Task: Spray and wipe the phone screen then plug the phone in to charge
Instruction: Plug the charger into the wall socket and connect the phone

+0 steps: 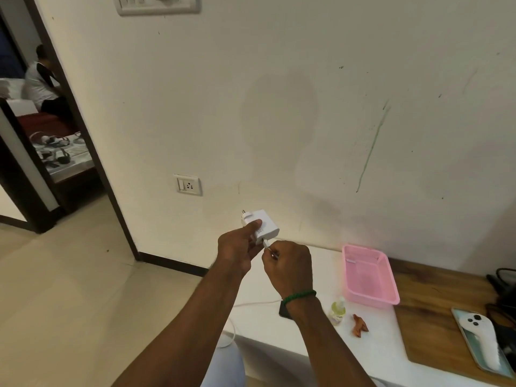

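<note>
My left hand (237,251) grips a white charger adapter (264,226), its plug pins pointing up and left. My right hand (289,265) pinches the white cable's connector (267,244) at the adapter's port. The white cable (251,304) runs down across the white table (321,344) and loops over its left edge. A dark phone (284,311) lies on the table, mostly hidden behind my right wrist. A small spray bottle (337,310) with yellowish liquid stands next to it. A brown cloth (360,325) lies to the bottle's right. A white wall socket (189,185) sits on the wall, up and left of the adapter.
A pink plastic basket (391,286) stands on the table by the wall. To the right, a second phone with a white object on it (480,339) lies on a wooden surface (424,303). An open doorway (42,135) at the left shows a seated person.
</note>
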